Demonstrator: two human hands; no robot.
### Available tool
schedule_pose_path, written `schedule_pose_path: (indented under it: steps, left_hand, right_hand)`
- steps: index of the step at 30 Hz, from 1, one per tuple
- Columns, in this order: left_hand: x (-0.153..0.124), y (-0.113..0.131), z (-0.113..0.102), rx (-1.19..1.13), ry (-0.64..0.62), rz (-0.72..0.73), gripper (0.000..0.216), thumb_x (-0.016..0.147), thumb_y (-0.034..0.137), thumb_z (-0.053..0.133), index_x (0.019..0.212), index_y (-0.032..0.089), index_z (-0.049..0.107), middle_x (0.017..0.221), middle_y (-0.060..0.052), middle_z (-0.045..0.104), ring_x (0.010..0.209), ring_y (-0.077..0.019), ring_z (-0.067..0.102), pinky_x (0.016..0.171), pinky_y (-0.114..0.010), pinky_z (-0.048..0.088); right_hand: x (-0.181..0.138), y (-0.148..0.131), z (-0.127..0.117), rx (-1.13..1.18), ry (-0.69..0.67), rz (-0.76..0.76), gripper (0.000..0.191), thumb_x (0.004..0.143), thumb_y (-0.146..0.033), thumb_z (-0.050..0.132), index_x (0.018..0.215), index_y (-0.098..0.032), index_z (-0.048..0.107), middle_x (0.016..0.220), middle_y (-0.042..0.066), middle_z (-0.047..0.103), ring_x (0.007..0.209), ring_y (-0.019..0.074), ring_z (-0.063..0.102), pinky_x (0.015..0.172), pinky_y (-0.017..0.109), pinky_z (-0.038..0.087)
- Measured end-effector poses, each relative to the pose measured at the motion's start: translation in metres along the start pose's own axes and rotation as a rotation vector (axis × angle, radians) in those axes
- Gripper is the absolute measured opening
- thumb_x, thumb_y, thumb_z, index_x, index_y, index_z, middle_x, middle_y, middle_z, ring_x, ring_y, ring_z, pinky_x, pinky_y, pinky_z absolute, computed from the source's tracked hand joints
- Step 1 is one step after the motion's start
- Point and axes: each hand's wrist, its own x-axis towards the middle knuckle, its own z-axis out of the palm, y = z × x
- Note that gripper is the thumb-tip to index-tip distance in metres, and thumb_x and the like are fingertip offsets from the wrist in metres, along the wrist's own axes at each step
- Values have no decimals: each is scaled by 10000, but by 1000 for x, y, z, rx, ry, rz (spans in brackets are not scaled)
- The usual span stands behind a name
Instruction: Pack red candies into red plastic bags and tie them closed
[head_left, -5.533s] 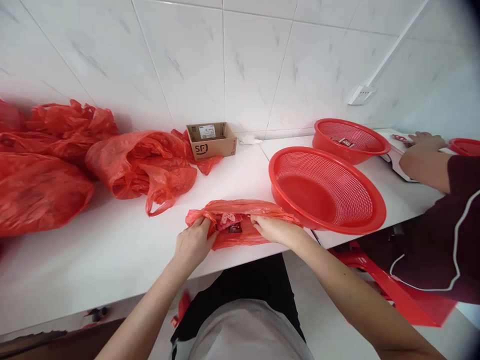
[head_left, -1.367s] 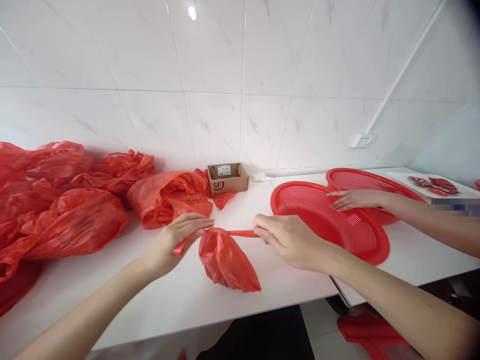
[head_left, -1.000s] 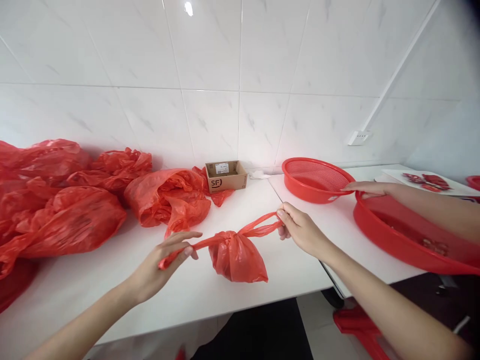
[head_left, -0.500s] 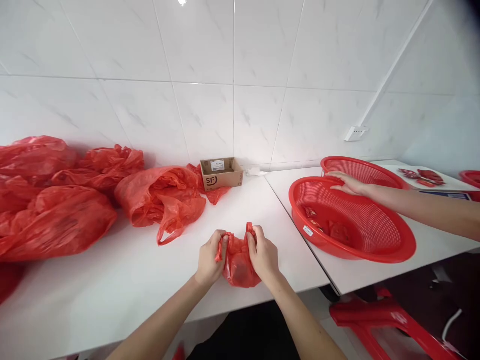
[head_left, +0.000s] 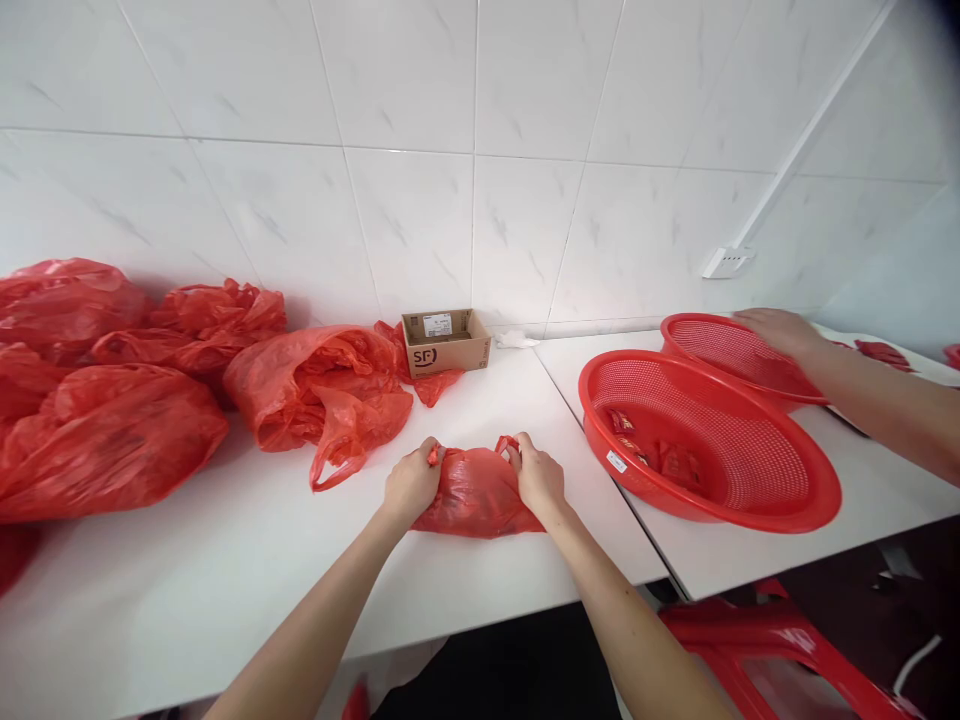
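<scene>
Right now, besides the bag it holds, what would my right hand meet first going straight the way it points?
Probably the cardboard box, ahead and slightly left of your right hand, though depth is unclear.

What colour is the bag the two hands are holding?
The bag is red, best seen in the head view.

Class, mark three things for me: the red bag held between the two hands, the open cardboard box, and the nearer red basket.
Red bag [head_left: 481, 494]: head view, middle of its body.
Cardboard box [head_left: 459, 354]: head view, front wall, right of the printed letters.
Nearer red basket [head_left: 742, 440]: head view, perforated inner wall.
</scene>
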Motion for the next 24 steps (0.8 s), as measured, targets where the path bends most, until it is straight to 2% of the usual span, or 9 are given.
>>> schedule_pose_path:
  steps: [3, 6, 8, 11, 14, 16, 17, 20, 24]
  left_hand:
    - [4, 3, 9, 64, 8, -9, 298, 924, 401, 536, 1083, 158, 607, 1002, -61, 642, 847, -173, 624, 771, -378, 524]
    - [2, 3, 11, 82, 11, 9, 282, 926, 397, 524, 1055, 162, 614, 998, -62, 642, 846, -178, 615, 783, -387, 506]
    - [-4, -2, 6, 65, 17, 22, 257, 937, 391, 474, 975, 194, 634, 966, -60, 657, 832, -197, 610, 768, -391, 484]
    - [-19, -20, -10, -3, 43, 10, 339, 936, 466, 392, 894, 239, 642, 940, -69, 686, 851, -255, 617, 746, -399, 460]
    - [-39, -41, -27, -113, 49, 1, 451, 917, 582, 343, 864, 241, 633, 903, -53, 699, 867, -251, 634, 765, -364, 471]
    - [-54, -53, -33, -182, 39, 12, 493, 918, 607, 311, 796, 235, 612, 848, -28, 689, 830, -217, 636, 763, -320, 481]
    - [-62, -59, -34, -205, 37, 14, 505, 918, 611, 303, 757, 230, 594, 812, -19, 675, 798, -204, 628, 749, -305, 483]
    - [-85, -77, -33, -231, 40, -1, 509, 904, 622, 334, 680, 217, 548, 723, -11, 628, 712, -194, 586, 677, -297, 476]
    - [-116, -91, -31, -297, 49, -32, 475, 890, 604, 402, 670, 219, 571, 707, -7, 623, 666, -187, 540, 636, -300, 472]
  right_hand:
    - [0, -2, 6, 46, 11, 13, 131, 932, -349, 428, 906, -254, 514, 562, -26, 498, 532, 165, 466, 570, 277, 226]
    - [1, -2, 6, 139, 23, 42, 118, 901, -355, 480, 858, -252, 519, 553, -29, 489, 551, 169, 480, 586, 280, 261]
    - [1, 0, 0, 237, 20, 64, 198, 904, -416, 470, 814, -246, 515, 571, -23, 512, 575, 172, 506, 587, 276, 302]
    - [-2, 1, -15, 421, -8, 83, 404, 923, -574, 355, 746, -228, 467, 689, 7, 605, 640, 172, 582, 586, 274, 402]
    - [-6, -3, -31, 937, -158, 160, 482, 878, -667, 378, 686, -226, 357, 821, 38, 650, 752, 188, 651, 646, 307, 504]
    - [-6, -8, -36, 1348, -250, 273, 485, 809, -652, 534, 679, -231, 332, 751, 14, 613, 780, 198, 661, 682, 325, 531]
    - [-5, -10, -37, 1474, -262, 327, 479, 773, -624, 604, 682, -233, 342, 678, -10, 564, 758, 194, 657, 678, 322, 535]
    - [1, -13, -34, 1502, -220, 402, 443, 736, -551, 682, 678, -233, 380, 542, -66, 384, 613, 156, 595, 602, 287, 526]
    - [13, -16, -25, 1457, -231, 414, 447, 735, -530, 692, 645, -221, 381, 526, -77, 346, 507, 118, 518, 501, 251, 481]
